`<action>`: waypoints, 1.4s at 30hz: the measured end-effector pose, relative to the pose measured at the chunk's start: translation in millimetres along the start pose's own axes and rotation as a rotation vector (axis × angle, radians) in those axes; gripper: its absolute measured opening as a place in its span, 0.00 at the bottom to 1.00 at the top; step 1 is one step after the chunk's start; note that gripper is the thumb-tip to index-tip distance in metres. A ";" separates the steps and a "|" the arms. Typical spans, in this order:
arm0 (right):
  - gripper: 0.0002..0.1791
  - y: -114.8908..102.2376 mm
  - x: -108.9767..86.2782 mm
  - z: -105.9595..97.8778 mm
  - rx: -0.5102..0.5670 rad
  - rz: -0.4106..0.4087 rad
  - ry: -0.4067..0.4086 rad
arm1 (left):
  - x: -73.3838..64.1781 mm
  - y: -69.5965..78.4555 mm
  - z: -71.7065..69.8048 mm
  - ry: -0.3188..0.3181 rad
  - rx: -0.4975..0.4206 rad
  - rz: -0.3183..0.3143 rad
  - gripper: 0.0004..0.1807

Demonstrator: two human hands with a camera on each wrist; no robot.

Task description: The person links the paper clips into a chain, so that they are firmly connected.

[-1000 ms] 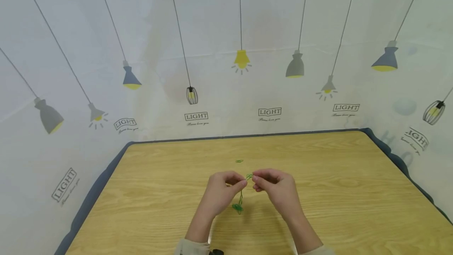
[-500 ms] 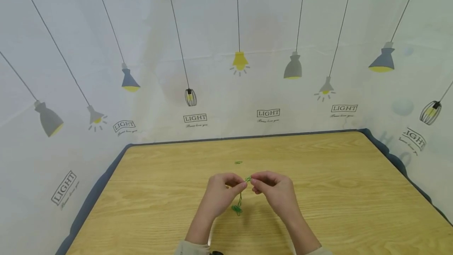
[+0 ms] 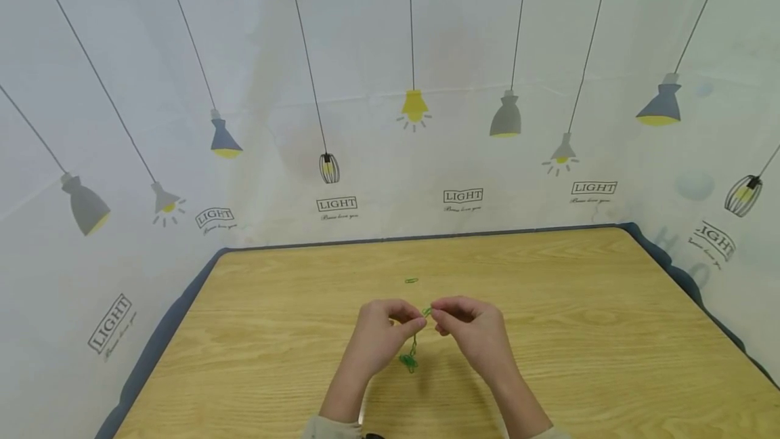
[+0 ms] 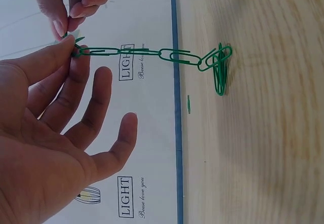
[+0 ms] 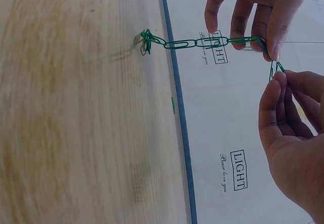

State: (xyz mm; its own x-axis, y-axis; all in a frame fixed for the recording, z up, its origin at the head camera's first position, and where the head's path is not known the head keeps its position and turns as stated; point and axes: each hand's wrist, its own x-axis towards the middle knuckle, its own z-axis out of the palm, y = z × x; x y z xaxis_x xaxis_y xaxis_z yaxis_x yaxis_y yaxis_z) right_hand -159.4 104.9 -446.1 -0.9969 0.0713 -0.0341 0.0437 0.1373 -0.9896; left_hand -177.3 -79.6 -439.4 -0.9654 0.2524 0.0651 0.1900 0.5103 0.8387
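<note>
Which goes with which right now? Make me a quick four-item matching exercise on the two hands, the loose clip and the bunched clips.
1. left hand
2. right hand
3. loose clip
4. bunched clips

A. alone on the table, beyond both hands
B. at the lower end of the chain
C. pinches a green clip close to the left hand
D. pinches the chain where it hangs down

Pairs: 1-D, 2-C, 3-A, 4-B

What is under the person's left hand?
A green paperclip chain hangs from the left hand, its lower end bunched. Below is the wooden table. The hand covers part of the chain's top and, in the head view, some tabletop.
</note>
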 end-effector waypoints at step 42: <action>0.08 13.4 5.7 -4.0 -0.046 -0.017 0.070 | -2.6 -3.5 1.3 0.066 0.022 0.094 0.03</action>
State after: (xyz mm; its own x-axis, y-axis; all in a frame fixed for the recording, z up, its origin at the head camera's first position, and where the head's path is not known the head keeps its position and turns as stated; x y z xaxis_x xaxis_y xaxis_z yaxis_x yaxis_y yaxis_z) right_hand -164.3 111.1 -459.0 -0.9905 0.1372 -0.0062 0.0317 0.1840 -0.9824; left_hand -175.2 -81.0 -443.2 -0.9526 0.2459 0.1789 0.2835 0.5048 0.8154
